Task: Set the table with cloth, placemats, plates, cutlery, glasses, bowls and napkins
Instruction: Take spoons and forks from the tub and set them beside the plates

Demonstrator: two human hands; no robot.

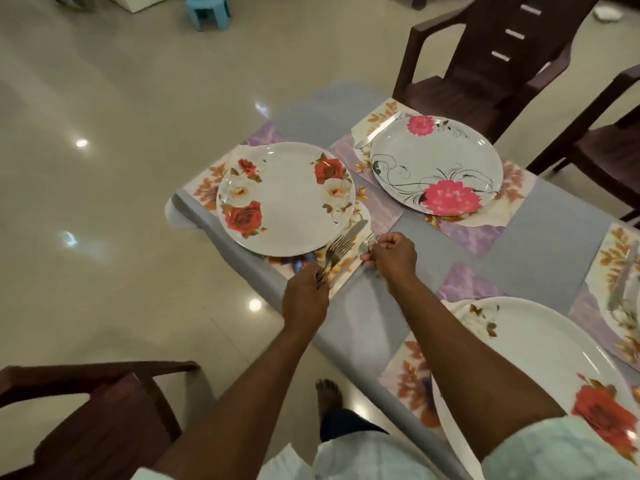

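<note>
Head view: left hand [305, 288] grips a bunch of forks [335, 255] just beside the rose plate [285, 199]; right hand [393, 255] pinches one fork [371, 240] by the knife [353, 229] near that plate.

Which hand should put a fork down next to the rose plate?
Probably the right hand: it pinches one fork just above the placemat, beside the knife by the rose plate. The left hand grips a bunch of forks, so it is busy.
</note>
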